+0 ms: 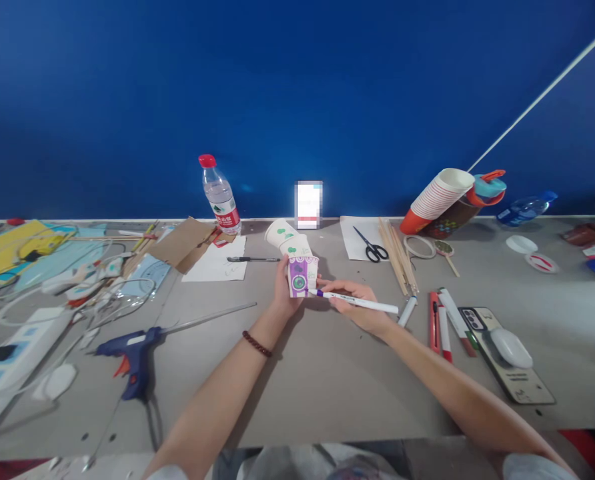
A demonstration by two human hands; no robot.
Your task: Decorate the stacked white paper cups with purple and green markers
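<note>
Moderate light, bright pixelated screen (308, 203), soft shadow beside left forearm (223, 387), sheen on tabletop (588, 333), stretched edges

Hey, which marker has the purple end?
The marker in the right hand, its purple end pointed at the cup; the other markers lie on the table, farther right.
</note>
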